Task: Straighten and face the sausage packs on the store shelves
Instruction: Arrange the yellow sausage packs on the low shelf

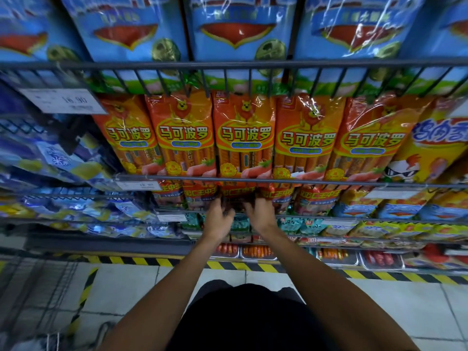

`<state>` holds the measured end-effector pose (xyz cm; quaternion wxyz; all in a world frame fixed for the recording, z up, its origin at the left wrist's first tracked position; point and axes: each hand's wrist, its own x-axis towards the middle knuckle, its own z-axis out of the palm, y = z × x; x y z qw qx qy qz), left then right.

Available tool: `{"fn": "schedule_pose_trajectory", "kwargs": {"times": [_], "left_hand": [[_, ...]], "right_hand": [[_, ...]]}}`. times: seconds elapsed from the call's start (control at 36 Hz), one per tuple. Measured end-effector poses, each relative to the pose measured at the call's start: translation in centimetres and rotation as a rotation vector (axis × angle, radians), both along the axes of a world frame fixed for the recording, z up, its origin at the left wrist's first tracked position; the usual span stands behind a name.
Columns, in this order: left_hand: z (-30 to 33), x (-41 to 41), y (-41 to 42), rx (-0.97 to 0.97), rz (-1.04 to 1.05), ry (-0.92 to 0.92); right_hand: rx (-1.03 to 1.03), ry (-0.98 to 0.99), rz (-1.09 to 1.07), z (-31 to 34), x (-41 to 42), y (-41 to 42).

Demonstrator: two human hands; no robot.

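Both hands reach into the third tier down, just below centre frame. We note the left hand (219, 216) with fingers curled at the lower edge of a red sausage pack (236, 196); the right hand (260, 213) likewise closes on the same pack from its other side. How firm each grip is we cannot tell, since the fingertips sit in shadow behind the wire rail (253, 180).

That pack stands in a row of similar red packs, centre of the frame, under the orange packs (244, 138), which already stand upright with their labels forward. We judge the two-sided hold is meant to square the pack against its neighbours and turn its face out.

Blue packs (238, 31) fill the top tier, also facing forward. Blue-and-yellow bags (63, 163) at centre left lie tilted and disordered. A price tag (62, 100) hangs at upper left. Hazard tape (162, 261) edges the floor below.
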<state>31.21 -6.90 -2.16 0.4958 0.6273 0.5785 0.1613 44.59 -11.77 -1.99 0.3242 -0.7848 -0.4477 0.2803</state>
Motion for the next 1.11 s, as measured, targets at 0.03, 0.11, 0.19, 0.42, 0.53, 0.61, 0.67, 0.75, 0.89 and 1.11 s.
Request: {"fn": "schedule_pose_trajectory", "kwargs": {"times": [0.03, 0.11, 0.19, 0.42, 0.53, 0.61, 0.67, 0.75, 0.89, 1.11], "left_hand": [[0.3, 0.0, -0.1, -0.017, 0.012, -0.020], [0.9, -0.2, -0.2, -0.048, 0.044, -0.054], [1.1, -0.3, -0.2, -0.029, 0.045, -0.046], [1.1, -0.1, -0.3, -0.015, -0.044, 0.041], [1.5, -0.9, -0.3, -0.051, -0.074, 0.020], [2.0, -2.3, -0.7, -0.018, -0.039, 0.019], [2.0, -3.8, -1.0, 0.041, 0.010, 0.041], [1.4, -6.6, -1.0, 0.116, 0.102, 0.040], [1.7, -9.4, 0.4, 0.115, 0.183, 0.035], [2.1, -10.9, 3.7, -0.039, 0.018, 0.120]], "right_hand": [[-0.007, -0.023, -0.009, 0.1, 0.1, 0.2], [-0.022, -0.081, -0.035, -0.1, 0.6, 0.4], [-0.030, -0.103, -0.040, -0.3, 1.0, 0.1], [-0.084, -0.186, 0.034, -0.1, 1.9, 0.1], [-0.032, -0.153, 0.041, 0.2, 2.1, -0.5], [0.068, -0.084, -0.027, 0.0, 1.4, -2.3], [0.141, -0.036, -0.066, -0.4, 0.9, -3.7], [0.179, -0.019, -0.048, -1.0, 0.0, -4.6], [0.089, 0.131, 0.209, -0.6, -2.5, -2.7], [-0.067, -0.003, 0.131, -0.3, -7.8, 2.7]]}}
